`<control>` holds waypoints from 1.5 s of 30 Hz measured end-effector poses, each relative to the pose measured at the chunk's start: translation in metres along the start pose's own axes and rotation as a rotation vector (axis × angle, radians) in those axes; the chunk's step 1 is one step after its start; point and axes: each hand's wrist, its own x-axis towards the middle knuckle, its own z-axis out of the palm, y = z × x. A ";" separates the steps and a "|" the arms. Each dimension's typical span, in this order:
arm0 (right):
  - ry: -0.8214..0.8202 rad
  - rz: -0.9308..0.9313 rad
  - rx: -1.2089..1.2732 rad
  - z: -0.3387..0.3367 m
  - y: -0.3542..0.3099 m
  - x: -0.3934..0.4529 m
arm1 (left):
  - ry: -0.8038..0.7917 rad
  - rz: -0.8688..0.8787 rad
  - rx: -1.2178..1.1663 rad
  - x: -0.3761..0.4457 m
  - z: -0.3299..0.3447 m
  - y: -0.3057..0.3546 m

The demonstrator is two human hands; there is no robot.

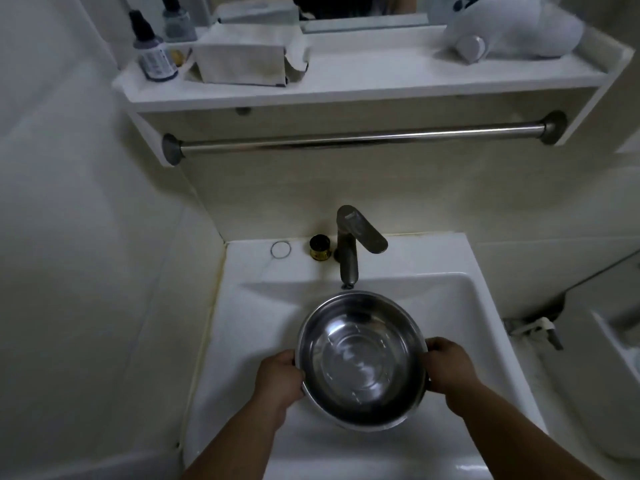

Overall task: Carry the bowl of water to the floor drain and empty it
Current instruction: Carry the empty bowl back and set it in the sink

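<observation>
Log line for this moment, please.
stage: pickup | bowl: over sink, water inside | left hand: gripping rim | right hand: gripping rim | drain: unseen

- A steel bowl sits over a white sink, just below the spout of a grey tap.
- The left hand grips the bowl's left rim; the right hand grips the right rim, both with fingers curled around the edge.
- Clear water lies in the bottom of the bowl.
- A small dark and gold jar and a thin ring rest on the sink ledge, left of the tap.
- A metal towel bar runs under a white shelf.
- On the shelf stand a dark bottle, a tissue box and a white hair dryer.
</observation>
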 end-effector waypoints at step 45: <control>0.012 -0.042 -0.137 0.052 0.024 0.061 | 0.047 -0.013 0.062 0.058 0.000 -0.023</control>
